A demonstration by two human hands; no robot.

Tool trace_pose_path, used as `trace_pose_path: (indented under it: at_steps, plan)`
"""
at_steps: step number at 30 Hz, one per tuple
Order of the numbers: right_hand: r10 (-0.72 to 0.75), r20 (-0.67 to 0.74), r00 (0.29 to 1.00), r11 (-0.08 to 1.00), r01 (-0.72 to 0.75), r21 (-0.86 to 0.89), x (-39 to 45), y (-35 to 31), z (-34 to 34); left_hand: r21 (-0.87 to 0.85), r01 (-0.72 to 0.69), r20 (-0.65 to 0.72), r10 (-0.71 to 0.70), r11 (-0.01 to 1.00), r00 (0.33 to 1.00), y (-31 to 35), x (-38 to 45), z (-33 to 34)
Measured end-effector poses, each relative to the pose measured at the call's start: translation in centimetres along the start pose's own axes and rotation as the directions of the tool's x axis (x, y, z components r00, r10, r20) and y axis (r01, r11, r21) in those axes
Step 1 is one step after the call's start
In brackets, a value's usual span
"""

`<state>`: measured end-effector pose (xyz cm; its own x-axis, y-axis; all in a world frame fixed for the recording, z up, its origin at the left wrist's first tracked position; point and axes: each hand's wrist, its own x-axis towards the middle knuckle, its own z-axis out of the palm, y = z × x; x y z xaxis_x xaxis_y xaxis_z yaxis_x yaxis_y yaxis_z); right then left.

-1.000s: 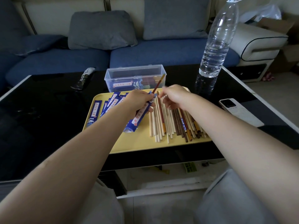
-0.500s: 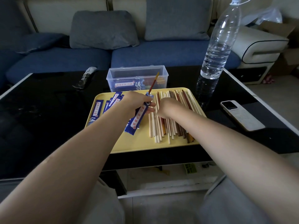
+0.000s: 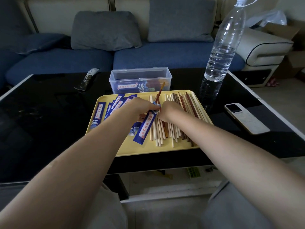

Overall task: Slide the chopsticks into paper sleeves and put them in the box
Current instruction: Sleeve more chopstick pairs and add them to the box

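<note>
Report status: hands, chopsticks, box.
Left hand grips blue sleeve, one chopstick in. Right hand on loose chopsticks, grip unseen. Box open, unobstructed.

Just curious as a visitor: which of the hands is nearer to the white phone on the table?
Right. The right hand rests on the loose chopsticks, on the tray's side toward the phone; the left hand grips a blue sleeve farther away.

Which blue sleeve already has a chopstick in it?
The sleeve held by the left hand: a red chopstick sticks out of its top. The other sleeves lie flat on the tray.
</note>
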<state>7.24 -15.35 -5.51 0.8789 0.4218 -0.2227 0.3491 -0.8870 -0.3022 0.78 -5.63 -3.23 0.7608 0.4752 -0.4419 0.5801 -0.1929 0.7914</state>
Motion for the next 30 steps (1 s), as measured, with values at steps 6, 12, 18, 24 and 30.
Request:
trace_pose_path:
  at_steps: [6,12,18,24,30]
  plan:
    - [0.051,0.061,0.997,0.991,-0.058,0.120,-0.1,0.6,-0.6,-0.027,-0.004,0.007,0.004,1.000,1.000,0.1,0.0,0.2]
    - [0.093,0.090,0.992,0.981,-0.107,0.160,0.3,0.5,-0.9,-0.046,-0.003,-0.004,0.003,0.999,1.000,0.1,-0.1,0.0]
    - [0.045,0.073,0.996,0.930,-0.069,0.361,-0.2,1.7,-2.6,-0.122,-0.002,-0.026,-0.002,0.993,1.000,-0.1,0.2,0.5]
    - [-0.087,-0.127,0.988,0.785,0.146,0.602,-0.7,2.8,-4.6,-0.171,-0.018,-0.026,0.013,0.985,1.000,0.0,0.5,1.0]
    - [-0.111,-0.326,0.939,0.593,0.326,0.736,-1.1,2.9,-6.5,-0.275,-0.024,0.047,0.039,0.961,0.998,0.4,0.1,0.5]
